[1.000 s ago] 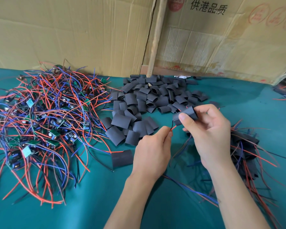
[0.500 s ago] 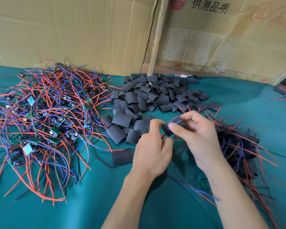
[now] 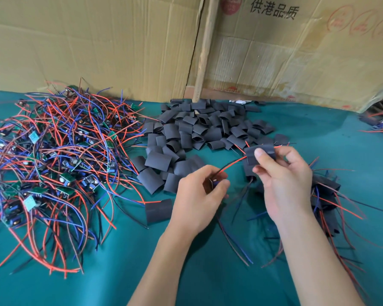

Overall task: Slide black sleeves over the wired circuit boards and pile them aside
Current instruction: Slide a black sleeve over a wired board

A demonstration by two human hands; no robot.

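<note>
Pinching a black sleeve above the green table, right hand, red wire running to the left hand gripping a small circuit board, loose sleeves beyond, wired boards heaped far left, finished pile right.

Cardboard box, upright behind the counter: black printed characters 供港品质 near its top edge. Red round stamp left of them, red circular marks right of them; all illegible.
</note>
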